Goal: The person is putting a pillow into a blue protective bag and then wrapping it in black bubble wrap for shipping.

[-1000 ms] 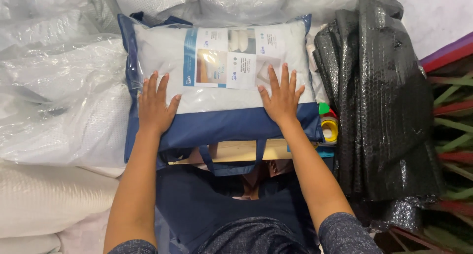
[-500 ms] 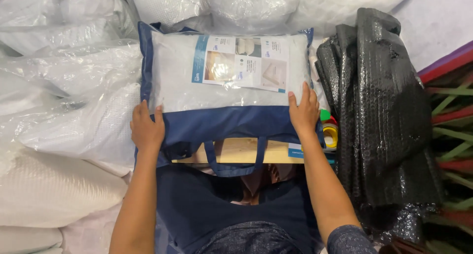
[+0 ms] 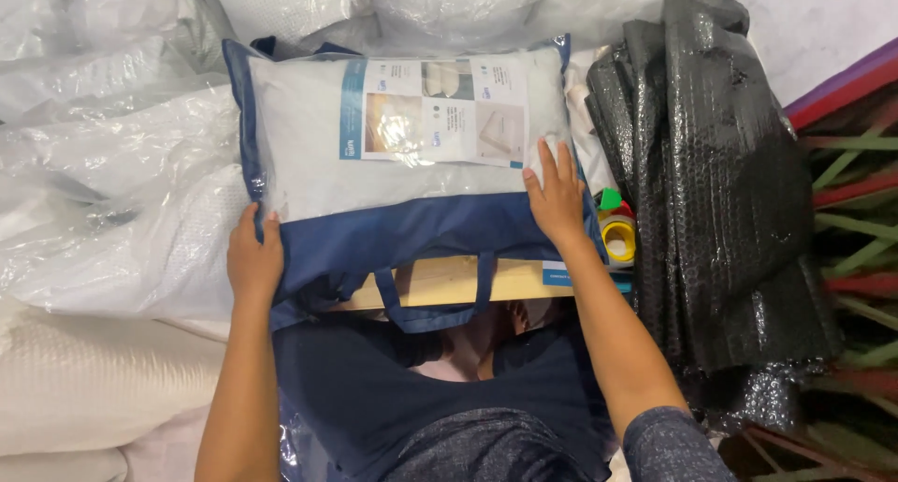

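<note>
1. Head view: packed pillow (image 3: pixel 402 145) in a clear-fronted bag w/ navy trim lies flat at centre, paper label up, resting on a wooden board (image 3: pixel 449 281); carry loops hang off its near edge.
2. Left hand (image 3: pixel 253 262) grips the bag's near-left corner, fingers curled over the edge – likely to steady it.
3. Right hand (image 3: pixel 558 199) lies flat on the near-right part, fingers spread, not clenched; looks like it's pressing the bag down.
4. Just right: tape rolls (image 3: pixel 617 234), then folded black bubble wrap (image 3: pixel 720 182).
5. Left & behind: bagged white pillows (image 3: pixel 112 164). No counter seen; pale floor (image 3: pixel 823 23) top right.
</note>
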